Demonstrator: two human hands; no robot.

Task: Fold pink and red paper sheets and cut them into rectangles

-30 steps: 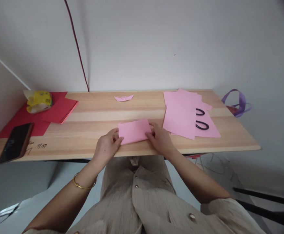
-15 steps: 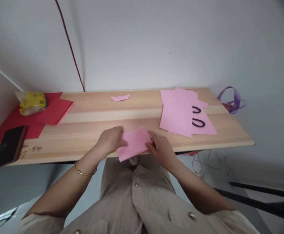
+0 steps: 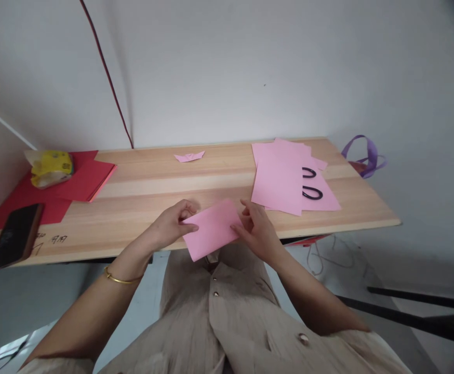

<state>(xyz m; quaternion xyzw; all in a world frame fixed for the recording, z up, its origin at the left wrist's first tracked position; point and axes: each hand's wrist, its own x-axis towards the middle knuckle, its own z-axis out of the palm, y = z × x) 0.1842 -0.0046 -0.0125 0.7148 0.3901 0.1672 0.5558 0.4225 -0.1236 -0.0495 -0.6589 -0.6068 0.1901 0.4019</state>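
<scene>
Between my hands is a pink sheet of paper [image 3: 212, 231], a smooth rectangle tilted over the near edge of the table. My left hand [image 3: 170, 223] pinches its left side, thumb on top and fingers curled behind. On the right side, my right hand [image 3: 258, 231] grips it with the thumb laid on the face, the fingers bent at its edge. Whether the paper is folded I cannot tell. Farther back lies a small folded pink paper boat [image 3: 189, 157], apart from both hands.
Loose pink sheets [image 3: 277, 176] lie to the right, with two black loops [image 3: 312, 192] beside them. Red paper [image 3: 82, 179], a yellow tissue pack [image 3: 51, 169] and a phone [image 3: 14, 236] are on the left. A purple strap [image 3: 372, 156] hangs past the table's [image 3: 152, 179] right end.
The held pink paper has risen slightly off the tabletop and shifted a little left. My left hand's fingers have curled more behind it. The view has swung slightly to the right.
</scene>
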